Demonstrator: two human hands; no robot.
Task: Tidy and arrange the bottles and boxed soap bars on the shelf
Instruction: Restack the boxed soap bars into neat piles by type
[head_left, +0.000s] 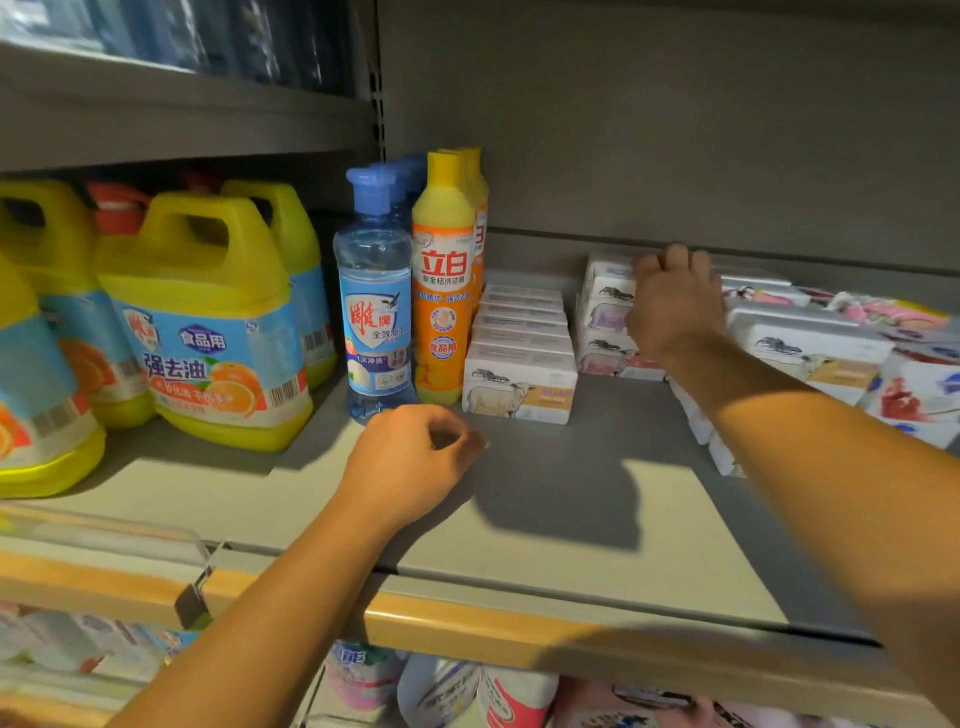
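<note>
On the grey shelf (545, 499) a clear blue-capped bottle (375, 312) and an orange-yellow bottle (443, 291) stand upright, with more of each behind. Right of them lies a neat row of white boxed soap bars (519, 384). Further back stands a stack of soap boxes (605, 317); my right hand (672, 306) rests on it, fingers curled over the top box. Whether it grips the box I cannot tell. My left hand (410, 462) hovers over the shelf in front of the bottles, fingers curled loosely, holding nothing.
Large yellow detergent jugs (208, 322) fill the shelf's left side. A loose, untidy pile of soap boxes and pink packs (831, 353) lies at the right. The shelf's wooden-coloured front edge (467, 629) runs below; more bottles (441, 691) sit on the shelf underneath.
</note>
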